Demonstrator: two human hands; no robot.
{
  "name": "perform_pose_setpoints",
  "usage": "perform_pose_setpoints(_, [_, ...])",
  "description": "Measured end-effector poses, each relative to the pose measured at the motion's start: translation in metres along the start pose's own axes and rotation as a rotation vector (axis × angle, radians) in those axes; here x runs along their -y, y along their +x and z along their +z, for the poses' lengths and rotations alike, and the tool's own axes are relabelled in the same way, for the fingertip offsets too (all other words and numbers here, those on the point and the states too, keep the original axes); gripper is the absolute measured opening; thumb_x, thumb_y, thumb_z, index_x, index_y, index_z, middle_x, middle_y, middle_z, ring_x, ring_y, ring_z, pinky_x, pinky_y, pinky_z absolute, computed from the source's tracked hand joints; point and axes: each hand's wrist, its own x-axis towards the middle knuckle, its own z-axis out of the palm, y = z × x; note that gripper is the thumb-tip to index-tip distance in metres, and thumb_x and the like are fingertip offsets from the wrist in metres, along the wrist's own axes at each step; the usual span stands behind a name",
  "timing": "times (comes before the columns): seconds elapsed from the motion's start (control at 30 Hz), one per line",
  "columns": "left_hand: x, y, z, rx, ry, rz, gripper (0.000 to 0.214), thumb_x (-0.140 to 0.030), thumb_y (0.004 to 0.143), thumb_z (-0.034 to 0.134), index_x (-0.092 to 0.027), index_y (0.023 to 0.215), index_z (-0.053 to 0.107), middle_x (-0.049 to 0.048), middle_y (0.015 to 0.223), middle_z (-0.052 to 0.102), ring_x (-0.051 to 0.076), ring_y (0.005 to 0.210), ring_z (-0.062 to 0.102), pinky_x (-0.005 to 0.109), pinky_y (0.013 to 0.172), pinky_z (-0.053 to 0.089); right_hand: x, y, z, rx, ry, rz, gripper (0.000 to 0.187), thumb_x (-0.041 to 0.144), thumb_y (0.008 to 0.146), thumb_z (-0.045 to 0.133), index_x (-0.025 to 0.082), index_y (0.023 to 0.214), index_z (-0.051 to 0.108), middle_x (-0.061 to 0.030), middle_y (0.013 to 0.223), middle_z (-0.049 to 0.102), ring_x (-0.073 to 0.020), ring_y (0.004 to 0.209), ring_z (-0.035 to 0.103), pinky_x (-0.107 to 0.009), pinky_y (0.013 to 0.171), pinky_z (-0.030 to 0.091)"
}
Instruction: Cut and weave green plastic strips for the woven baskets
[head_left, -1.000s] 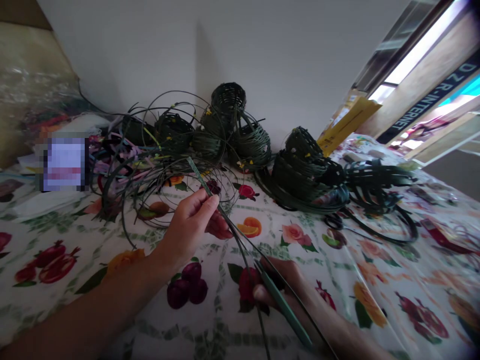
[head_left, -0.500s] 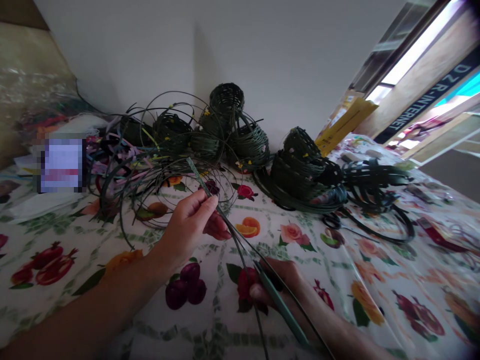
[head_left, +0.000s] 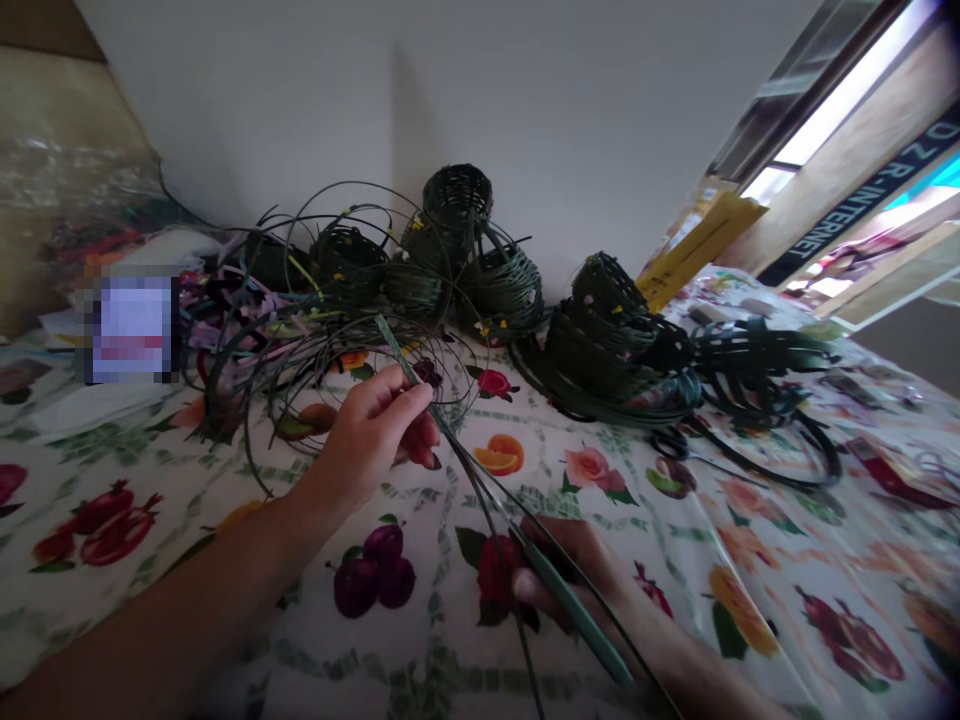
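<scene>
Big floral tablecloth (head_left: 112,470) with dark woven baskets (head_left: 607,345) heaped on it, all ribbed, rough strands, plus loose curly hoops (head_left: 337,400) of cane-like strip. Left hand (head_left: 367,440) is pinched tight on thin green strips (head_left: 457,450) just over the hoops; right hand (head_left: 566,570) is curled closed around a flat teal strip (head_left: 574,610), low above the cloth.

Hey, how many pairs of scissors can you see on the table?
1: a pair of scissors lying on the floral tablecloth below the right-hand woven baskets. Others could be hidden among the tangled strips.
</scene>
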Motion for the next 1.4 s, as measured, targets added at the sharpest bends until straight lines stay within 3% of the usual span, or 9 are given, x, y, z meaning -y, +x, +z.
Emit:
perform_pose_setpoints(0.4, [0.004,-0.007,0.011,-0.007,-0.034,0.014,0.025,-0.035,0.086,0.060,-0.020,0.071,0.047,-0.0037,0.056,0.063,0.013,0.049,0.063,0.025,0.052,0.053,-0.005,-0.001,0.001,-0.018,-0.042,-0.003,0.037,0.052,0.089,0.059,0.015,0.081,0.059,0.0006,0.074,0.054,-0.0123,0.067,0.044,-0.022,0.058,0.036])
perform_pose_setpoints(0.7, [0.004,-0.007,0.011,0.013,-0.015,0.011,0.026,-0.036,0.086,0.059,-0.020,0.071,0.046,-0.0033,0.057,0.065,0.014,0.049,0.065,0.026,0.053,0.054,0.001,-0.002,0.000,-0.003,-0.028,0.003,0.038,0.053,0.090,0.057,0.016,0.083,0.062,-0.0014,0.073,0.058,-0.0154,0.068,0.050,-0.025,0.058,0.037])
perform_pose_setpoints(1.03, [0.002,-0.006,0.009,0.028,-0.012,-0.002,0.027,-0.037,0.086,0.060,-0.020,0.070,0.046,-0.0012,0.059,0.066,0.015,0.050,0.066,0.026,0.052,0.054,-0.007,0.000,0.002,-0.092,-0.108,0.005,0.038,0.051,0.086,0.062,0.018,0.071,0.052,0.0031,0.066,0.047,-0.0119,0.062,0.040,-0.023,0.053,0.031])
perform_pose_setpoints(1.4, [0.000,-0.004,0.003,0.017,0.021,0.047,0.023,-0.035,0.087,0.059,-0.020,0.072,0.050,-0.0022,0.059,0.065,0.013,0.050,0.063,0.025,0.051,0.053,0.002,-0.003,0.002,-0.079,-0.060,0.016,0.039,0.055,0.082,0.062,0.020,0.070,0.047,0.0005,0.071,0.046,-0.0152,0.067,0.042,-0.024,0.056,0.036])
